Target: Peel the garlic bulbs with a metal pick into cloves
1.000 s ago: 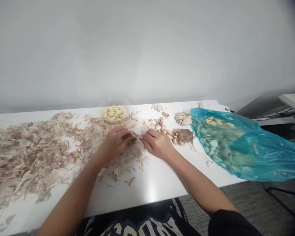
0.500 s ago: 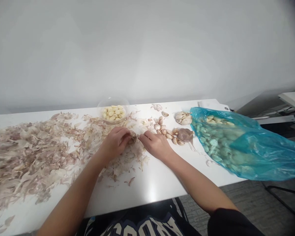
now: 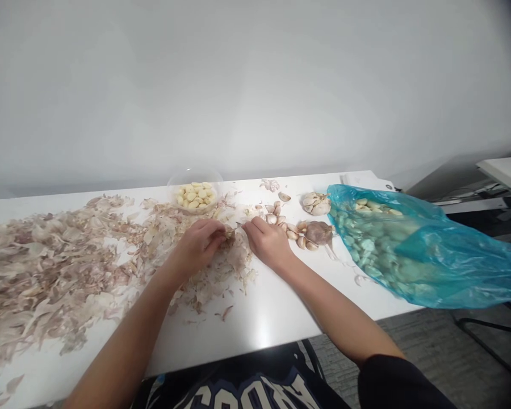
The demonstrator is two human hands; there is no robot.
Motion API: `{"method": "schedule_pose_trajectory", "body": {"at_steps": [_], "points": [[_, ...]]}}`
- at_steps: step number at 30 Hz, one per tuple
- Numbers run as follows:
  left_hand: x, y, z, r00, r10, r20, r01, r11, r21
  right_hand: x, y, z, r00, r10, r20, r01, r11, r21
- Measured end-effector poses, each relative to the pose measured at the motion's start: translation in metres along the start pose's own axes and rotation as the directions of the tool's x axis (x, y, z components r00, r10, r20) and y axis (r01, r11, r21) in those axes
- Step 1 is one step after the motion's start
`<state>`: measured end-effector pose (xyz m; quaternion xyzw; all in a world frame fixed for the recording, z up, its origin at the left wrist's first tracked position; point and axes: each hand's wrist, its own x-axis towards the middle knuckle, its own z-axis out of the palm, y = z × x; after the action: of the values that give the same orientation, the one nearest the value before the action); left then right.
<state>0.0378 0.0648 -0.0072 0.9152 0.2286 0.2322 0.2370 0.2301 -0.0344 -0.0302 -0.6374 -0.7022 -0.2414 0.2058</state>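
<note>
My left hand (image 3: pixel 198 245) is closed, pinching a small brownish piece of garlic (image 3: pixel 229 232) between thumb and fingers; most of it is hidden. Just to its right, my right hand (image 3: pixel 267 241) is also closed, with its fingertips pinched near that piece. What those fingers hold, if anything, is too small to make out. Under both hands lies a heap of papery garlic skins (image 3: pixel 215 281). Several unpeeled garlic cloves (image 3: pixel 296 232) sit beyond and right of my right hand. Behind my left hand stands a clear bowl (image 3: pixel 218 180) of peeled cloves (image 3: pixel 195 195).
A wide pile of garlic skins (image 3: pixel 55 267) covers the left of the white table (image 3: pixel 281 318). At right are a pale garlic bulb (image 3: pixel 316 203), a purplish bulb (image 3: pixel 319 232) and a blue plastic bag (image 3: pixel 443 255) holding peeled cloves. A wall (image 3: pixel 238 91) rises behind the table.
My right fingertips have drawn slightly apart from the piece in my left hand, and the right hand is turned a little more upright. My left hand stays nearly in place.
</note>
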Motion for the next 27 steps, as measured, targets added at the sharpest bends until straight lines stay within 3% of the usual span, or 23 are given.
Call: {"method": "schedule_pose_trajectory", "body": {"at_steps": [4, 8, 13, 27], "points": [[0.000, 0.000, -0.002, 1.000, -0.029, -0.005, 0.029, 0.999, -0.033, 0.001, 0.011, -0.006, 0.987, 0.090, 0.130, -0.094, 0.995, 0.024], [0.000, -0.004, -0.006, 0.999, -0.040, 0.028, 0.043, 0.995, -0.085, 0.000, 0.018, -0.016, 0.962, 0.018, 0.274, -0.066, 0.984, 0.166], [0.001, -0.007, -0.010, 0.999, -0.018, 0.034, 0.022, 0.994, -0.111, 0.001, 0.013, -0.019, 0.962, -0.034, 0.272, -0.029, 0.974, 0.225], [-0.001, -0.002, -0.016, 0.998, -0.058, 0.036, 0.059, 0.998, -0.032, 0.001, 0.008, -0.016, 0.971, -0.007, 0.238, -0.037, 0.983, 0.179]]}}
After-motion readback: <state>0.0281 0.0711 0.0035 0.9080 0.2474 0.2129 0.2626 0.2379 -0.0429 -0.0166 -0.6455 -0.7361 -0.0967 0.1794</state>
